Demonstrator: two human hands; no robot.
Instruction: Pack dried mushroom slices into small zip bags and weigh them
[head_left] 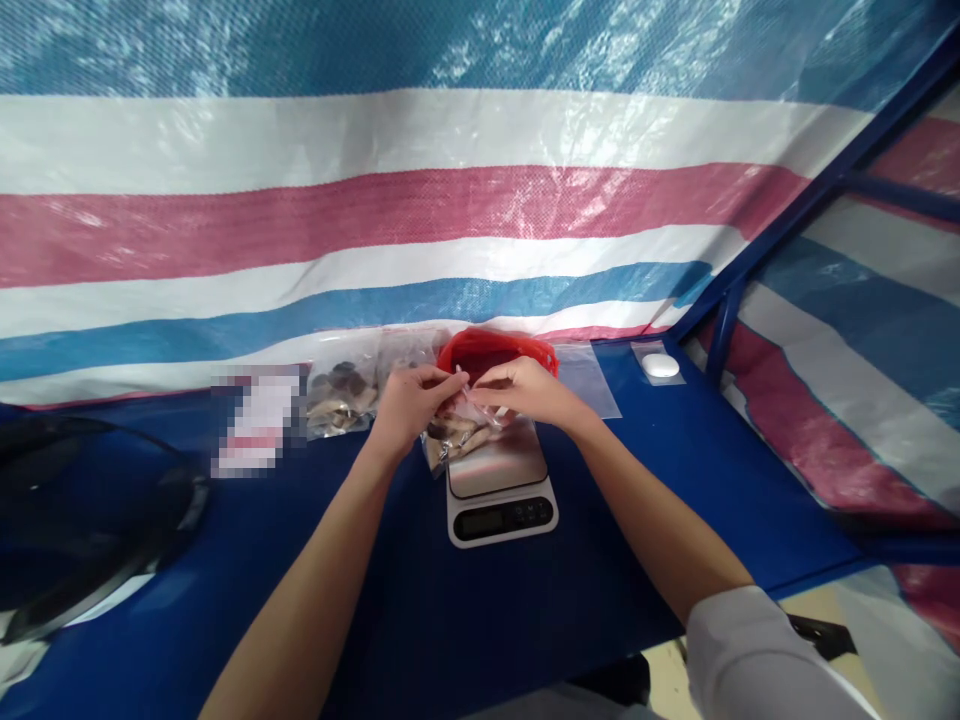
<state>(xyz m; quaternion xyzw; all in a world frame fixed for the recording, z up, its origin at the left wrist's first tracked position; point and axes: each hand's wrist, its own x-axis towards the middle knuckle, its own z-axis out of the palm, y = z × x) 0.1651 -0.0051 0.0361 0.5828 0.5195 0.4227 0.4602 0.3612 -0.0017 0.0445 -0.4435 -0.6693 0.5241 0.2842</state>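
Note:
A clear plastic bag point(459, 436) with pale and brown pieces in it, perhaps dried mushrooms, is held over the back of a kitchen scale point(501, 470). My left hand point(415, 398) pinches the bag's top edge between thumb and fingers. On the same edge, close beside it, my right hand point(527, 388) is closed too. The scale has a metal plate and a dark display at its front. Just behind my hands stands a red bag or basket point(499, 345), its inside mostly hidden.
More filled clear bags point(341, 400) lie left of my hands. Farther left are a blurred-out paper point(259, 420) and a dark round-rimmed object point(187, 500). A flat clear bag point(589, 380) and a white oval item point(660, 366) lie right. Striped sheeting point(375, 215) rises behind the blue table point(600, 570).

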